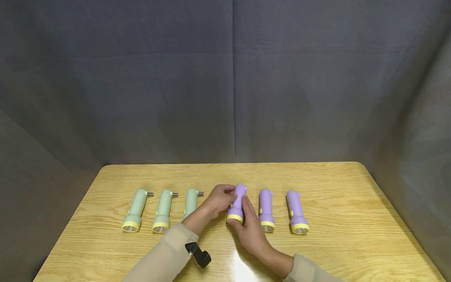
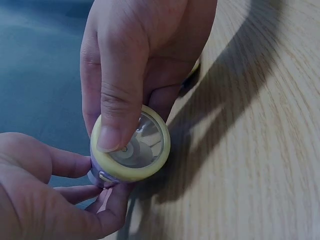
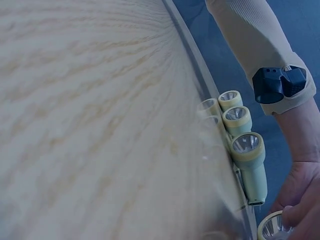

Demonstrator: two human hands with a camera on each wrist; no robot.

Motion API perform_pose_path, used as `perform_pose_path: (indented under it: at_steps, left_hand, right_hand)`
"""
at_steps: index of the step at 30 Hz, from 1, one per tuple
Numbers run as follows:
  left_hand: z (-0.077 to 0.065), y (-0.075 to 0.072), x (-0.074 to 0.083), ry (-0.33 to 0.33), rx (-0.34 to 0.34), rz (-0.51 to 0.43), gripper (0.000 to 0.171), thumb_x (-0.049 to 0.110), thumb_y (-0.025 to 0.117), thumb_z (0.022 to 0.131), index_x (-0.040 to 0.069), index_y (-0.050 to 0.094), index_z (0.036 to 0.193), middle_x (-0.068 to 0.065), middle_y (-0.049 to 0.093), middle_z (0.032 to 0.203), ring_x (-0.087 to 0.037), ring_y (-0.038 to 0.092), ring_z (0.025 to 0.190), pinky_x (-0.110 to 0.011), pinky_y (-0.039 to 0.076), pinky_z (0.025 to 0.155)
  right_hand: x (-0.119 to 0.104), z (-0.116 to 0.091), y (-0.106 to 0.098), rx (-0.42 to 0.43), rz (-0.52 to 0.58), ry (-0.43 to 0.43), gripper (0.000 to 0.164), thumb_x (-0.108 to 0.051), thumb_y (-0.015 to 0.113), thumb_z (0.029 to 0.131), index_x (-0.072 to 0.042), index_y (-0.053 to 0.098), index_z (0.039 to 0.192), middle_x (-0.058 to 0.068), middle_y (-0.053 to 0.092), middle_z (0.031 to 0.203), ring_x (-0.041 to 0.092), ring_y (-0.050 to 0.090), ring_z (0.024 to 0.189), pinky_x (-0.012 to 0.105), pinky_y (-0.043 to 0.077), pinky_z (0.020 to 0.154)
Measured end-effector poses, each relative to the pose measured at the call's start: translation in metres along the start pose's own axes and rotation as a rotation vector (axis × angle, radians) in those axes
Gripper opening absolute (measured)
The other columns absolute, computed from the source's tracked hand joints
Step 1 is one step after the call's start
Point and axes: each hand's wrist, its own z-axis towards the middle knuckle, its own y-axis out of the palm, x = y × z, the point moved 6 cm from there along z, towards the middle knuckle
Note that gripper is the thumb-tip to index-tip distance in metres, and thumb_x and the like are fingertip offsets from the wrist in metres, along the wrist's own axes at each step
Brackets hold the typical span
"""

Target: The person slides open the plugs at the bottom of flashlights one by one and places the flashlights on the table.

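A purple flashlight (image 1: 237, 203) with a yellow rim is between my two hands in the middle of the table. My left hand (image 1: 219, 199) pinches its side near the tail end. My right hand (image 1: 251, 233) grips it from the other side, fingers along the body and thumb over the lens end. In the left wrist view the thumb lies across the yellow rim (image 2: 162, 155) and clear lens, while the left fingertips (image 2: 75, 165) touch the body near the switch. Two more purple flashlights (image 1: 266, 207) (image 1: 296, 209) lie to the right of my right hand.
Left of my hands lie three pale green flashlights (image 1: 136, 209) (image 1: 163, 209) (image 1: 191, 201) in a row, each with metal prongs sticking out sideways at the tail; my left forearm partly covers the nearest. A black wrist camera (image 1: 198, 254) sits on the left sleeve. A dark curtain hangs behind the table.
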Motion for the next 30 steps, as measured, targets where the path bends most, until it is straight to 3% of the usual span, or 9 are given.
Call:
perform_pose_path:
  at_steps: [5,11,19,30]
  left_hand:
    - [-0.005,-0.002,0.007,0.011,-0.008,-0.011,0.043,0.0,0.057,0.101,-0.01,0.05,0.142,-0.019,0.059,0.123,-0.024,0.06,0.101,-0.029,0.056,0.075]
    - [-0.011,-0.004,0.015,0.037,-0.019,-0.022,0.044,0.001,0.057,0.101,-0.011,0.049,0.142,-0.021,0.057,0.126,-0.029,0.062,0.107,-0.035,0.059,0.082]
    - [-0.018,-0.007,0.022,0.061,0.003,-0.057,0.044,0.002,0.059,0.101,-0.01,0.05,0.142,-0.022,0.057,0.128,-0.031,0.064,0.108,-0.039,0.06,0.086]
    - [-0.025,-0.008,0.025,0.079,0.01,-0.109,0.044,0.002,0.059,0.101,-0.01,0.049,0.143,-0.023,0.058,0.129,-0.03,0.065,0.107,-0.038,0.06,0.085]
  right_hand:
    - [-0.006,0.002,-0.004,-0.018,0.081,-0.016,0.08,-0.003,0.065,0.098,0.013,0.012,0.156,0.031,0.006,0.165,0.041,0.023,0.149,0.042,0.026,0.117]
    - [-0.015,0.002,-0.014,-0.004,0.159,-0.049,0.079,-0.002,0.069,0.095,0.014,0.019,0.155,0.033,0.014,0.162,0.044,0.034,0.144,0.04,0.039,0.111]
    - [-0.019,0.003,-0.02,0.01,0.24,-0.08,0.079,0.004,0.073,0.091,0.012,0.026,0.154,0.028,0.018,0.163,0.04,0.024,0.149,0.034,0.041,0.109]
    - [-0.023,-0.001,-0.024,-0.021,0.257,-0.067,0.082,0.002,0.074,0.091,0.007,0.025,0.157,0.022,0.018,0.165,0.037,0.023,0.15,0.032,0.041,0.109]
